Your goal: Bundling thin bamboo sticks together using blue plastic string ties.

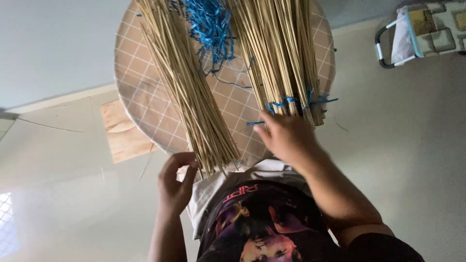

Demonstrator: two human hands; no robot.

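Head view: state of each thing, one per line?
left hand: fingers curled at the near ends of the loose sticks
right hand: resting on the tied end of the bundle, grip unclear
loose sticks: untied, lying fanned on the table
tied bundle: bound with blue string near its end
blue string pile: loose, tangled
round table: checked top, sticks lying across

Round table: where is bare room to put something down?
The round table is bare along its left rim, beside the loose stick bundle. A small patch lies between the two bundles, under the blue string. The tied bundle crowds the right side.
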